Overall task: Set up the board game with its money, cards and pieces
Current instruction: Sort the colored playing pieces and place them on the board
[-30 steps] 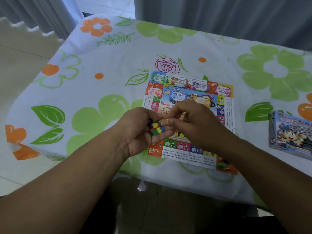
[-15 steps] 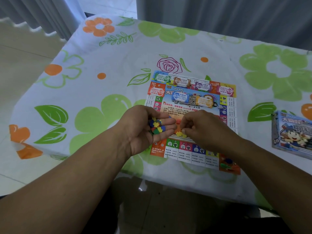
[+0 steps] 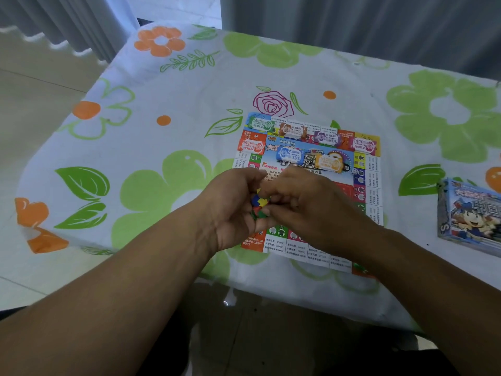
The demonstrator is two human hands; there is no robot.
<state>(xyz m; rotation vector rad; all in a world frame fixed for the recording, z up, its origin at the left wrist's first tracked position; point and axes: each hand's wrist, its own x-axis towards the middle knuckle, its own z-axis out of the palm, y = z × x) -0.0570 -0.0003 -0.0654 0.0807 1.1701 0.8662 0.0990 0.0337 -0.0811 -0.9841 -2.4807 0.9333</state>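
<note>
Multicoloured plastic pieces [image 3: 259, 204] lie cupped in the left hand [image 3: 230, 213] over the game board [image 3: 273, 245], likely as a ready supply; the right hand [image 3: 311, 210] curls in among them, whether pinching one I cannot tell.

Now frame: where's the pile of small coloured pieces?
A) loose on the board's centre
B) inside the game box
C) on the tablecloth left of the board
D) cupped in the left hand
D: the small coloured pieces lie in the cupped left hand above the board, with the right hand fingertips at the pile.
</note>
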